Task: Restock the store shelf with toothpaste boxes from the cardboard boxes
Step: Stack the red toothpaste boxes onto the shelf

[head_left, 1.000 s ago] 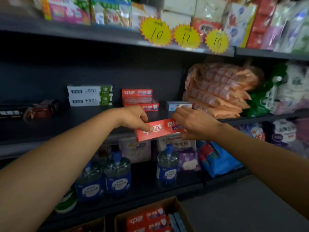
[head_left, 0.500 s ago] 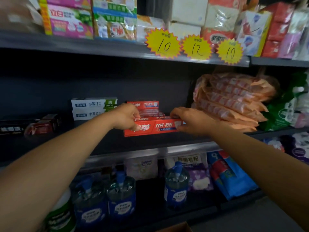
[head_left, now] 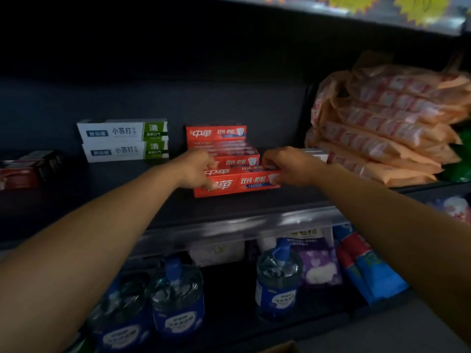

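A red toothpaste box (head_left: 244, 184) lies on the dark middle shelf (head_left: 229, 207), in front of a stack of identical red toothpaste boxes (head_left: 216, 138). My left hand (head_left: 196, 169) grips its left end and my right hand (head_left: 288, 165) grips its right end. Two white and green toothpaste boxes (head_left: 125, 140) are stacked to the left of the red stack. A small pale box (head_left: 316, 154) peeks out behind my right hand. The cardboard boxes are almost out of view, with only a brown corner (head_left: 280, 349) at the bottom edge.
Orange wrapped packs (head_left: 382, 126) are piled at the shelf's right. Dark boxes (head_left: 28, 166) sit at its far left. On the shelf below stand blue water bottles (head_left: 277, 284), a purple pack (head_left: 318, 266) and blue bags (head_left: 367, 273). Yellow price tags (head_left: 418, 6) hang on the shelf above.
Both hands carried the red box up from below the shelf edge and set it down on the middle shelf in front of the red stack. The camera moved closer.
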### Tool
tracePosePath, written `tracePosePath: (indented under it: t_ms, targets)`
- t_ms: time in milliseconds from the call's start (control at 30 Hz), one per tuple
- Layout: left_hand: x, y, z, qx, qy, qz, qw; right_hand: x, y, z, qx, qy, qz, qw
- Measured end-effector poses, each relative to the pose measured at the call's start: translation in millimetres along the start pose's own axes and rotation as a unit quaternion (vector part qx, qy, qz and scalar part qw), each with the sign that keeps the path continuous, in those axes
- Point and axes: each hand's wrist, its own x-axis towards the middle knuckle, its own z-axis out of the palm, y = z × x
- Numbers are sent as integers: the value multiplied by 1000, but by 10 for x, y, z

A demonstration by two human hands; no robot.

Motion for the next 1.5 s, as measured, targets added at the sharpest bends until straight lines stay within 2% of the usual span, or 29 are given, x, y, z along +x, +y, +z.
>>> tracePosePath:
  t_ms: [200,600,800,1100,1500]
  targets:
    - [163,-167,129,1,-4,-6,1000,199,77,214,1,1,-18,1000]
    - [273,-379,-20,29,81,-25,996,450,148,286,-12,4,15,1000]
    - [366,-307,4,18,64,-21,998,567,162,316,-25,10,20,999]
    - [504,-341,39,109,137,-12,984,704,185,383,-14,22,57,998]
    - [655,-369,57,117,148,-16,982,799,194,411,-9,6,82,997]
